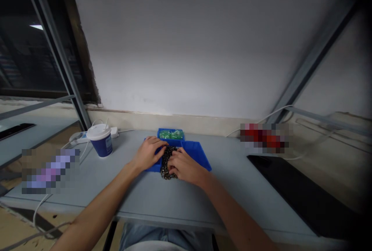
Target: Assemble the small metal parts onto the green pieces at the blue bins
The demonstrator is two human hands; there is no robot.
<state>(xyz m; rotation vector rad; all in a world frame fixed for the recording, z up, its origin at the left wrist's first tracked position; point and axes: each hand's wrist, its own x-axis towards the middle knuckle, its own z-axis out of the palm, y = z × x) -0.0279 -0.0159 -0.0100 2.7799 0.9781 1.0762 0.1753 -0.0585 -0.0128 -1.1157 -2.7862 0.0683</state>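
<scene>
small dark pieces [165,171] lay heaped amid blue trays [200,155] on the tabletop [145,200]. right hand [182,165] was curled over the heap, left hand [148,153] bent at its left side — whether either gripped any, could not tell.

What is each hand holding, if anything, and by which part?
It cannot be told: left hand is at blue tray, right hand at small dark pieces.

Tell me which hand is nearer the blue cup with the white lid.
Left. The left hand is at the blue tray, right of the cup; the right hand is farther right, at the small dark pieces.
</scene>
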